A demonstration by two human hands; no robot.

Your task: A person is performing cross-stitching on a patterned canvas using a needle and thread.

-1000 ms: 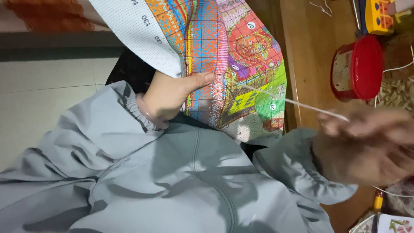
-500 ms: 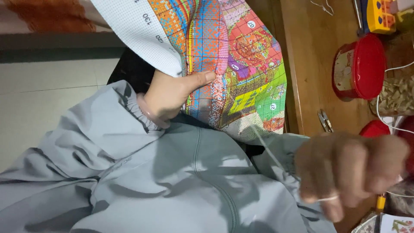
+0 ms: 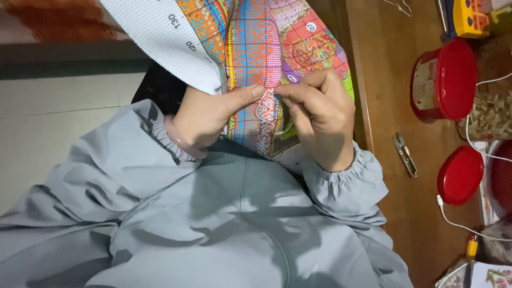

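Note:
A colourful cross-stitch canvas (image 3: 256,48) with a printed grid lies over my lap and the table edge. My left hand (image 3: 210,120) grips the canvas from the left, thumb pressed on its face. My right hand (image 3: 320,114) pinches a needle at the canvas right beside the left thumb. A loop of pale thread (image 3: 262,109) curls between the two thumbs. The needle itself is too small to make out. Both arms wear grey sleeves.
A wooden table (image 3: 394,213) runs along the right. On it lie small metal snips (image 3: 405,154), a red-lidded tub (image 3: 445,80), a red lid (image 3: 460,175), a white cable (image 3: 469,138) and a yellow toy-like box (image 3: 472,18). Tiled floor (image 3: 58,138) is at left.
My right hand has come back from the far right, where it had pulled the thread out long, to the canvas beside the left thumb. The left hand kept its hold.

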